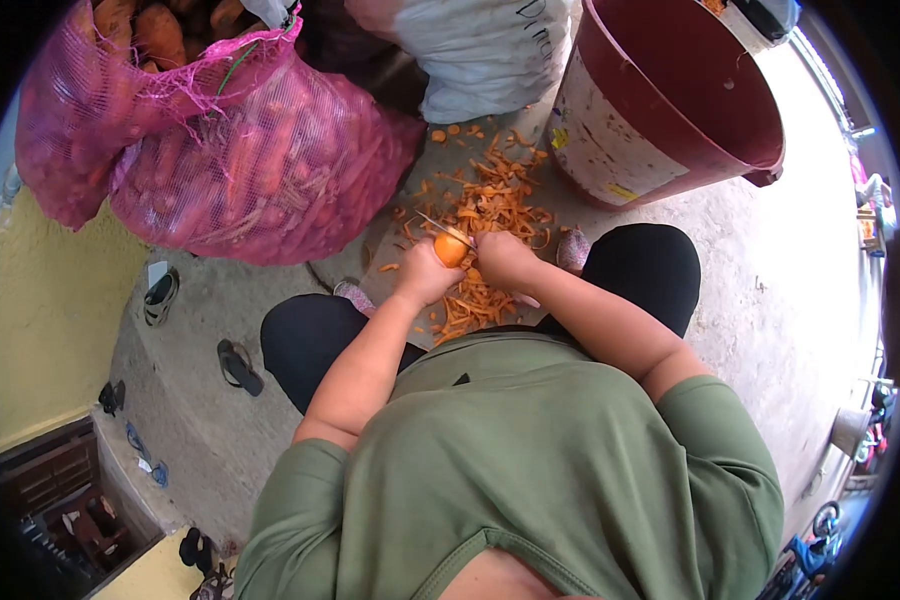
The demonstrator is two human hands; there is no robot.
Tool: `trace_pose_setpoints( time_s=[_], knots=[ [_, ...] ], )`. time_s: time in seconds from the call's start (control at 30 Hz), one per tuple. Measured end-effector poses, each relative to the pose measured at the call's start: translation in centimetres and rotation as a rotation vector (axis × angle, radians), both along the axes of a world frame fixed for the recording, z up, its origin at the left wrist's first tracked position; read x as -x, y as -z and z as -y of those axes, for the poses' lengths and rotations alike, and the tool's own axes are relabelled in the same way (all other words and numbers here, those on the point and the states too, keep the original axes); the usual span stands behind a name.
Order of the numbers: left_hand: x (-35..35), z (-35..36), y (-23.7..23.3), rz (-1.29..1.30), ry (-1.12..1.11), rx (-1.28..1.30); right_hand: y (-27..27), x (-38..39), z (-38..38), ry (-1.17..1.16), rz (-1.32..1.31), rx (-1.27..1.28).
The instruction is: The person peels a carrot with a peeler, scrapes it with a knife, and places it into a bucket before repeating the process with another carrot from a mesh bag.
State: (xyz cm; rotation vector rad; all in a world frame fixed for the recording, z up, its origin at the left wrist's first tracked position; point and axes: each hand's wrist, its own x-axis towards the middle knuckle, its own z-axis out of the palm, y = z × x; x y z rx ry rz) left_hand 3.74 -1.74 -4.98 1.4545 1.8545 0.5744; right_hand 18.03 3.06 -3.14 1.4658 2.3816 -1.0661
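Observation:
My left hand (429, 274) is closed around a peeled orange carrot (451, 249), whose thick rounded end shows above the fingers. In my right hand (506, 261) is a knife (436, 222); its thin blade runs up and left across the carrot, while most of the handle is hidden by the fingers. Both hands are close together over a heap of orange peelings (500, 200) on the concrete floor. A few round cut-off ends (454, 130) lie at the heap's far edge.
A pink mesh sack (260, 170) full of carrots stands at the left. Behind the peelings is a white sack (490, 60); a large dark red bucket (610, 130) stands at the right. Several sandals (238, 367) lie on the left floor, near a yellow wall (50, 320).

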Motion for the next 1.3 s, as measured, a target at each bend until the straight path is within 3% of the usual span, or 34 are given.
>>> trace_pose_setpoints(
  time_s=[0.07, 0.27, 0.37, 0.47, 0.53, 0.57, 0.67, 0.7, 0.8, 0.83, 0.93, 1.03, 1.3],
  knots=[
    [-0.2, 0.2, -0.2, 0.038, 0.005, -0.013, 0.2, -0.1, 0.2, -0.008, 0.003, -0.030],
    [-0.8, 0.1, -0.4, -0.191, 0.001, 0.045, 3.4, 0.5, -0.4, -0.064, 0.036, -0.014],
    [0.1, -0.1, -0.5, 0.148, 0.061, -0.132, 2.1, 0.0, -0.6, -0.002, -0.022, -0.014],
    [0.2, 0.0, -0.4, 0.586, 0.042, 0.181, 3.5, -0.4, -0.7, 0.057, -0.074, -0.016],
    [-1.3, 0.3, -1.6, 0.812, 0.263, 0.260, 6.3, -1.3, -1.3, 0.038, -0.113, -0.020],
    [-1.6, 0.2, -2.8, 0.858, 0.233, 0.398, 6.4, -2.0, -1.3, -0.018, -0.048, 0.053],
    [1.4, 0.0, -1.3, 0.995, 0.190, 0.435, 9.1, -1.4, -1.9, 0.221, -0.005, -0.046],
    [1.9, -0.2, -1.2, 1.201, 0.271, 0.410, 7.6, -1.6, -2.4, 0.227, -0.008, 0.022],
    [1.7, 0.2, -2.3, 1.366, 0.102, 0.398, 5.0, -2.0, -3.0, 0.304, -0.085, -0.001],
    [2.1, 0.1, -1.9, 1.368, 0.115, 0.419, 3.6, -2.1, -2.5, 0.254, -0.185, -0.121],
    [2.1, 0.3, -1.2, 1.351, -0.024, 0.364, 0.2, -2.0, -1.3, 0.247, -0.287, -0.099],
    [1.9, 0.1, -1.1, 1.353, -0.118, 0.279, -1.5, -1.6, -0.2, 0.193, -0.218, -0.188],
    [1.4, -0.5, -0.3, 1.196, -0.097, 0.259, -0.3, -1.6, 0.2, 0.134, -0.155, -0.188]
  ],
)
